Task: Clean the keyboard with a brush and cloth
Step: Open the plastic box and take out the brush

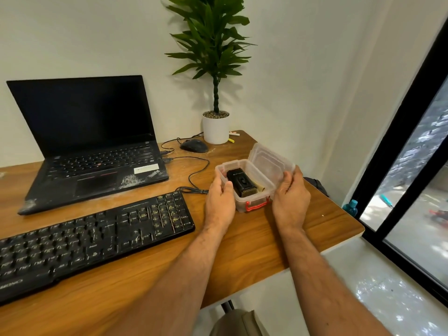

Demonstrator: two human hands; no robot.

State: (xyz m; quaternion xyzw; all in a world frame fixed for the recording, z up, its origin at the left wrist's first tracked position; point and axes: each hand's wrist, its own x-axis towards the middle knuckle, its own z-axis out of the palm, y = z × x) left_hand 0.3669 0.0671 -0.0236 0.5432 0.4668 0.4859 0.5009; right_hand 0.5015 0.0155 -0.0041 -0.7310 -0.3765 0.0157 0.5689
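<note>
On the wooden desk, a clear box sits near the right edge. The left hand steadies it; the right hand holds its lid open to reach the brush. The dusty keyboard waits along the front edge.

Both bare forearms reach forward. The left hand curls its fingers in a grip, while the right hand pinches with thumb and fingers, raised slightly higher.

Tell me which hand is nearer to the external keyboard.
Left. The left hand grips the near-left side of the clear box, just right of the keyboard numpad end. The right hand holds the open lid, beyond the box.
</note>
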